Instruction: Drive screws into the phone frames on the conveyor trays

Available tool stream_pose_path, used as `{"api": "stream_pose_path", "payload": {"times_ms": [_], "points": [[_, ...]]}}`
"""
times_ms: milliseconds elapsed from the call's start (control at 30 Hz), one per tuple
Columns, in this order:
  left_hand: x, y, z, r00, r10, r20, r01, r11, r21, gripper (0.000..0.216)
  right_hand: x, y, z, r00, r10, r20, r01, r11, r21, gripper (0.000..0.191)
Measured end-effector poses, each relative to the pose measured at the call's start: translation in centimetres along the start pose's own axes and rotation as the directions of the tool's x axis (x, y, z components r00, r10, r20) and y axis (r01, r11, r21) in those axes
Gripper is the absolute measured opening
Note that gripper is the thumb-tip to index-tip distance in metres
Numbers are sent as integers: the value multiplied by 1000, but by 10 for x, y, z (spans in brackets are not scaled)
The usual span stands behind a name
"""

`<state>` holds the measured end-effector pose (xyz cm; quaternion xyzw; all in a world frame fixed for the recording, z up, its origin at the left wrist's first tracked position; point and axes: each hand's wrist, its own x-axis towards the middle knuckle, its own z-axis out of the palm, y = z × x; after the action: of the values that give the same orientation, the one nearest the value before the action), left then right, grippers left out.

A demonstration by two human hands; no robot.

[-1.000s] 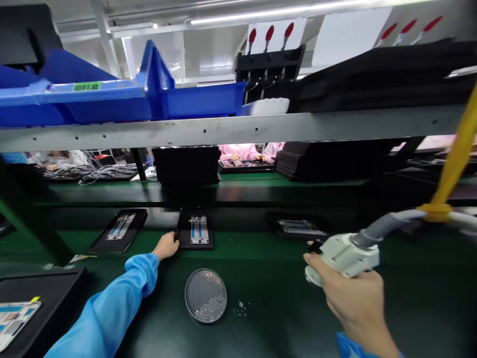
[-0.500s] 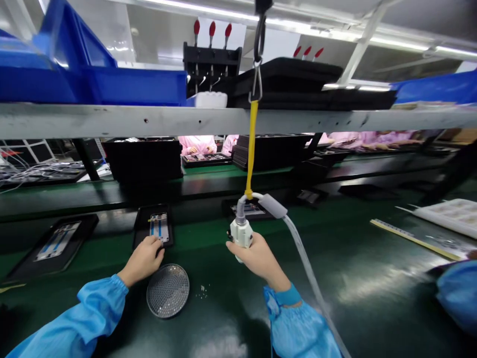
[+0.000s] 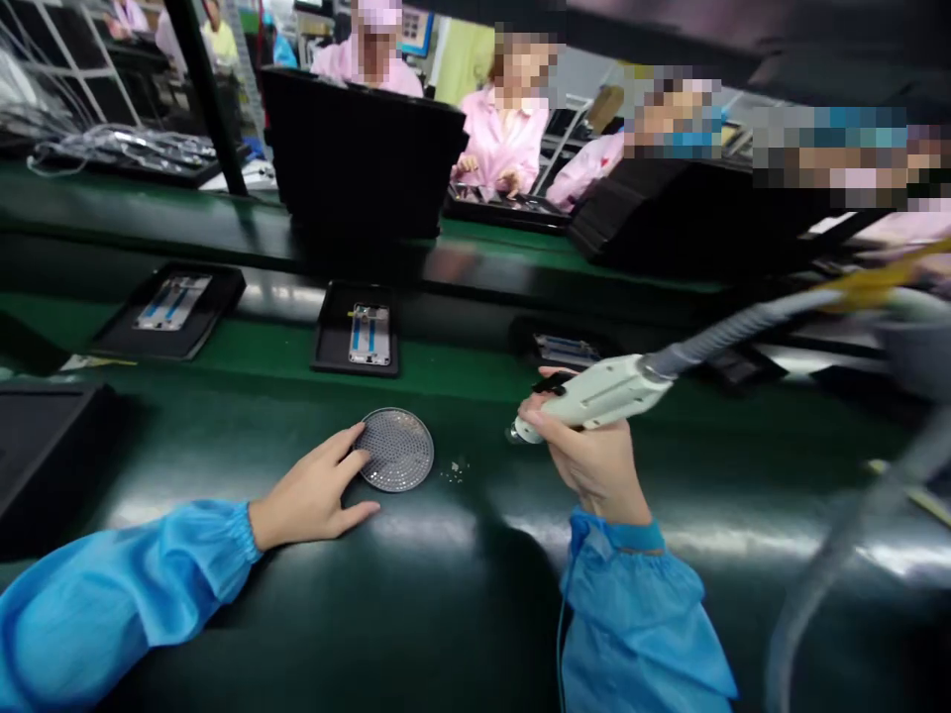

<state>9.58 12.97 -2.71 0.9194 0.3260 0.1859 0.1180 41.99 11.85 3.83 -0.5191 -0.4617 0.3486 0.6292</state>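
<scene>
My left hand point(image 3: 316, 492) lies flat on the dark green bench, fingers spread, its fingertips touching the left rim of a round perforated metal dish point(image 3: 396, 451). My right hand point(image 3: 590, 458) is closed round a white electric screwdriver point(image 3: 594, 392) that points left, with a grey hose running off to the right. A few tiny loose screws point(image 3: 452, 471) lie between the dish and the tool tip. Behind the dish, a black tray holding a phone frame point(image 3: 357, 340) rests on the green belt.
A second tray with a phone frame point(image 3: 168, 308) sits to the left, a third dark tray point(image 3: 565, 350) behind the screwdriver. Another black tray point(image 3: 45, 451) is at the near left. Stacks of black trays point(image 3: 364, 149) stand beyond the belt, where people in pink coats point(image 3: 505, 129) work.
My left hand has come back from the middle tray to the metal dish. My right hand tipped the screwdriver from upright to pointing left. The view dropped below the shelf.
</scene>
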Motion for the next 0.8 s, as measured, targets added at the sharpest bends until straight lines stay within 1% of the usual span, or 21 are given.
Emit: {"api": "stream_pose_path", "payload": {"times_ms": [67,167,267,333,400,500,600,800], "points": [[-2,-3,9,1000,16,-26,-17,999,-35,33,-6,0,13,999,-48,13,47,998,48,52],[-1,-8,17,998,20,-67,-26,996,-86,19,-17,-2,38,998,-67,7,66,994,91,37],[-1,-10,19,995,33,-94,-45,991,-128,16,-27,-2,66,999,-41,34,36,991,127,24],[0,-9,19,993,50,-103,-65,987,-148,15,-31,1,81,998,-5,63,-4,990,138,21],[1,-7,18,992,61,-109,-78,984,-160,15,-34,5,89,997,32,76,-42,990,138,22],[2,-6,16,991,69,-115,-85,986,-142,15,-36,11,93,996,63,70,-72,988,139,21],[2,-4,16,990,76,-115,-88,990,-108,14,-37,13,90,995,83,63,-90,989,119,20],[3,-2,14,992,71,-101,-81,992,-97,14,-36,17,89,992,105,66,-112,987,113,20]]}}
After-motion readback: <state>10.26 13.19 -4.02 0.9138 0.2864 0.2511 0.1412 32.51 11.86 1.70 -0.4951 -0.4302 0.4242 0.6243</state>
